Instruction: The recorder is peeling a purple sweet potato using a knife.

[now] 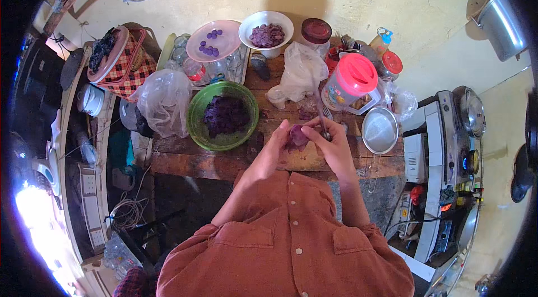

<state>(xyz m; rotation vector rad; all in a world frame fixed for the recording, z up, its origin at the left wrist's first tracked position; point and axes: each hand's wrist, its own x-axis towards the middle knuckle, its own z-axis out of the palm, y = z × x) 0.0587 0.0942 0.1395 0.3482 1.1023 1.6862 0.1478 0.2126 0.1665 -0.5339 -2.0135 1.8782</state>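
Observation:
My left hand [272, 150] grips a purple piece of root vegetable [297, 136], probably purple sweet potato, over the near edge of the wooden table [201, 164]. My right hand [337, 148] touches the same piece with its fingertips. It also holds what looks like a knife [320, 108], its narrow blade pointing up and away from me. A wooden board [314, 161] lies below both hands. Left of them stands a green basin [194, 129] with a heap of dark purple mash or chunks [226, 116]. A few purple scraps [306, 115] lie just beyond my fingers.
A pink plate [235, 40] carries several purple balls, beside a white bowl [248, 28] of purple pieces. Plastic bags [166, 101], a red-lidded pitcher [357, 74] and a metal strainer [380, 131] crowd the table. At right, a gas stove [449, 137] shows a blue flame.

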